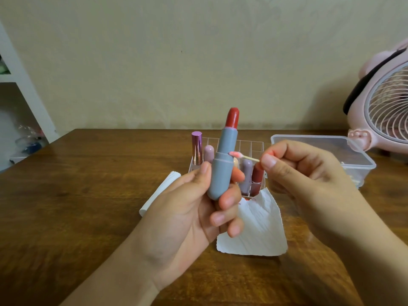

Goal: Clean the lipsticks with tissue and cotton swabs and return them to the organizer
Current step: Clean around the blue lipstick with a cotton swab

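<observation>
1. Grey-blue plastic sits in my left hand (194, 208): I grip the lipstick (224, 160) by its lower barrel, thumb up one side and fingers curled round the other, palm turned towards me.
2. My right hand (309, 173) is raised just to the right of it, knuckles towards me, pinching the cotton swab (242, 156) between thumb and forefinger, with the other fingers folded in.
3. The lipstick stands nearly upright with a slight tilt to the right, long axis vertical, the red bullet wound out at the top and pointing up.
4. The swab lies almost level, its pink-stained tip pointing left and touching the ledge where the narrower upper tube meets the wider base.
5. The two hands are apart, joined only by that swab tip on the tube, both held above the wooden table (88, 195).
6. Directly behind the lipstick stands the clear organizer (254, 146), with several capped lipsticks upright in its compartments.
7. A tissue (258, 230) with red smears lies flat on the table under my left fingers, and a folded white one (159, 191) lies behind my left thumb.
8. A clear plastic box (320, 142) and a pink fan (384, 111) sit at the right.
</observation>
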